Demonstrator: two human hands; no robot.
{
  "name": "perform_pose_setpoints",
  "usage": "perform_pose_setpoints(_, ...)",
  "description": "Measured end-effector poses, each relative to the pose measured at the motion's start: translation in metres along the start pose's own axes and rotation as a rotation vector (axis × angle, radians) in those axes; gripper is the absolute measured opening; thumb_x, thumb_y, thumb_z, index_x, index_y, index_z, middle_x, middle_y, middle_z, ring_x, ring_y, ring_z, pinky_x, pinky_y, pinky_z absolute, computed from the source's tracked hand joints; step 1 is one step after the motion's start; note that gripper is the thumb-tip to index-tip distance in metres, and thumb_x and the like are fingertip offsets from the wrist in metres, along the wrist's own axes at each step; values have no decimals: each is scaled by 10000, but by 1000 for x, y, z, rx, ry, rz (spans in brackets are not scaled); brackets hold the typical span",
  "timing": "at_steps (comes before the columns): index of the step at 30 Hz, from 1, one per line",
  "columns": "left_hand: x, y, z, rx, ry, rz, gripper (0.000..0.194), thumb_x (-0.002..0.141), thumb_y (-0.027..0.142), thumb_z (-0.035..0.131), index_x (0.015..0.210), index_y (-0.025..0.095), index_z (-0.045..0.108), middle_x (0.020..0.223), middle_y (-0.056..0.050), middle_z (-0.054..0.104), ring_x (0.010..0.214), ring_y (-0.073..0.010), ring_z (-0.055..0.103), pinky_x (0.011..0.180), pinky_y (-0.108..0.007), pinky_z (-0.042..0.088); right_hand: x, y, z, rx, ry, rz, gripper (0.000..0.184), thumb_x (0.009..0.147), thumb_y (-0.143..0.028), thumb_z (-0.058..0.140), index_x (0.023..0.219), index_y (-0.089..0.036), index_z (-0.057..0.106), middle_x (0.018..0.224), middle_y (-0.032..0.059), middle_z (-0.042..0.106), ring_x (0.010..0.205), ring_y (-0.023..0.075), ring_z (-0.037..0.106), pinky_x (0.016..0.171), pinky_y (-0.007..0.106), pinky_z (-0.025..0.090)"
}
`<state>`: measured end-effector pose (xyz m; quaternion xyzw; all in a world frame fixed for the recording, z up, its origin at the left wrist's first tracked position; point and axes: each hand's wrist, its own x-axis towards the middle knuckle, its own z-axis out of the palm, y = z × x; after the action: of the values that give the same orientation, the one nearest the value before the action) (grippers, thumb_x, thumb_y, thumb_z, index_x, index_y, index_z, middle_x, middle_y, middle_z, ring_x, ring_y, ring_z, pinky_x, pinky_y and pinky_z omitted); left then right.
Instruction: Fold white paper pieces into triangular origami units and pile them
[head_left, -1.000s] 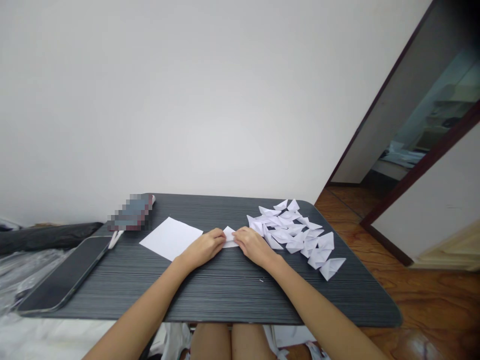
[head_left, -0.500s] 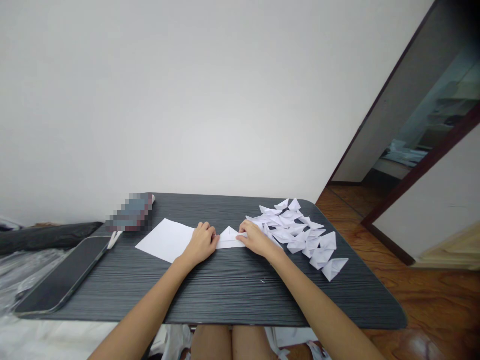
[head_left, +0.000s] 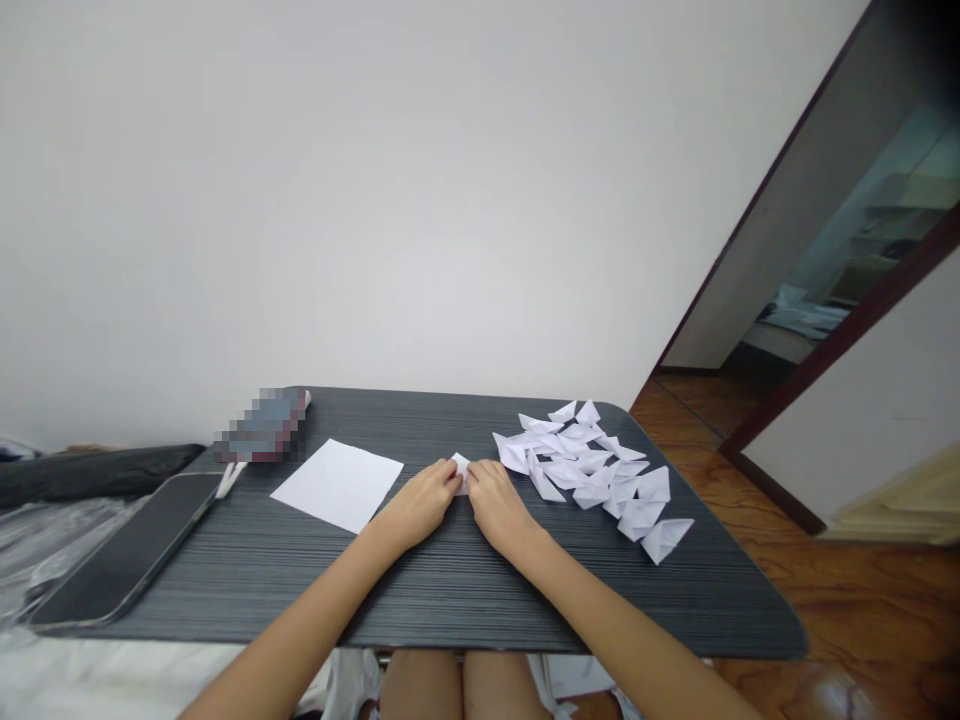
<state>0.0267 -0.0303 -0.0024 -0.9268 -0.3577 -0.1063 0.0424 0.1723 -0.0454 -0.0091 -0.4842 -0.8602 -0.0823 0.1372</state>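
Observation:
Both hands meet at the middle of the dark table, gripping a small folded white paper (head_left: 460, 464) between them. My left hand (head_left: 429, 500) has its fingers curled on the paper's left side. From the other side, my right hand (head_left: 495, 500) presses its fingers down on it. Most of the folded paper is hidden under the fingers; only its pointed top and a narrow strip show. A flat white sheet of paper (head_left: 337, 485) lies left of my left hand. Right of my right hand spreads a cluster of several folded paper boats (head_left: 592, 460).
On the table's (head_left: 465, 610) left side lies a large dark phone or tablet (head_left: 131, 550). Behind it is a blurred-out device (head_left: 262, 425) with a white cable (head_left: 230, 480). A white wall (head_left: 450, 200) rises behind; wooden floor (head_left: 862, 600) shows at right.
My hands have come closer together, covering more of the folded paper. My left hand has moved right, off the flat sheet, and my right hand has moved left, away from the paper boats.

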Motion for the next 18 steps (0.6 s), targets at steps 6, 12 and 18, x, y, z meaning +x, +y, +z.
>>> perform_pose_setpoints(6, -6, 3, -3, 60, 56, -171, 220, 780, 119, 387, 689, 89, 585, 785, -111, 494, 783, -209, 442, 737, -342, 374, -7, -2, -4, 30, -6, 100, 293, 749, -36, 396, 968, -85, 583, 1018, 123, 599, 868, 192, 544, 794, 298, 347)
perform_pose_setpoints(12, -3, -7, -2, -37, 39, -248, 298, 818, 152, 367, 640, 111, 602, 758, -104, 515, 749, -204, 467, 706, -338, 372, -4, 3, -13, 11, 5, 285, 242, 814, -161, 378, 810, -137, 618, 697, 130, 649, 651, 203, 569, 697, 326, 348)
perform_pose_setpoints(18, 1, -13, -1, -179, 74, -375, 161, 770, 185, 475, 651, 139, 572, 723, -51, 487, 719, -180, 485, 684, -310, 378, 3, 5, -9, 7, 16, 217, 278, 801, -110, 375, 666, -114, 617, 651, 161, 612, 631, 218, 540, 705, 360, 329)
